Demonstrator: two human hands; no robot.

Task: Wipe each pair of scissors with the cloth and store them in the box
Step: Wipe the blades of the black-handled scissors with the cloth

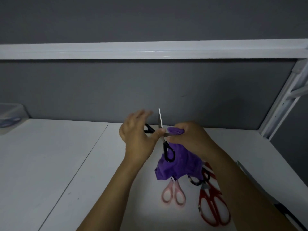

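Above the white table (pixel 66 155), the left hand (pixel 138 140) pinches open black scissors (pixel 168 152) near the pivot, while the right hand (pixel 191 139) grips a purple cloth (pixel 180 161) round one blade. Pink scissors (pixel 174 195) and red scissors (pixel 213 207) lie nearer on the tabletop. Far left stands a clear box (pixel 10 114); a grey wall (pixel 150 89) and a white shelf rail (pixel 150 50) rise behind.

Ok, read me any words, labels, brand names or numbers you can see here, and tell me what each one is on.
None: no word, label, brand, number or sign can be read in this view.
black scissors: no marking shows on blades or handles.
pink scissors and red scissors: no marking shows.
purple cloth: plain, no tag in view.
box: too blurred to tell.
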